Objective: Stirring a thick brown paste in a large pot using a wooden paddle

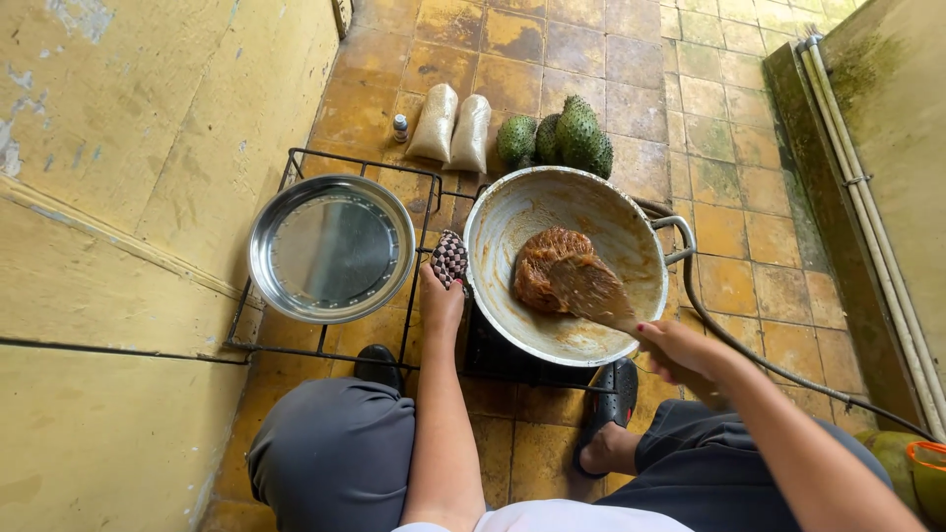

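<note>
A worn tiled floor [591, 59] between yellow walls is seen, with a black metal rack [296, 163] carrying a wok [611, 222]. The left hand [439, 300] is closed on a checked cloth [450, 258] at the wok's rim. The right hand [675, 350] is wrapped around a wooden spatula [591, 291], pressed into brown paste [547, 266] inside the wok.

On the black wire rack [296, 158] to our left sits an empty round steel tray [331, 248], shiny and shallow. Beyond the rack, on the worn ochre floor tiles [581, 49], we have two clear bags of pale grains [453, 126] lying side by side, with a small bottle [400, 127] just beside the left one. To the right of the bags rests a cluster of spiky green fruits [559, 138]. Pale pipes [867, 197] run along the right wall. A dark hose [749, 350] snakes across the tiles. A stained yellow wall [128, 148] rises on our left.
</note>
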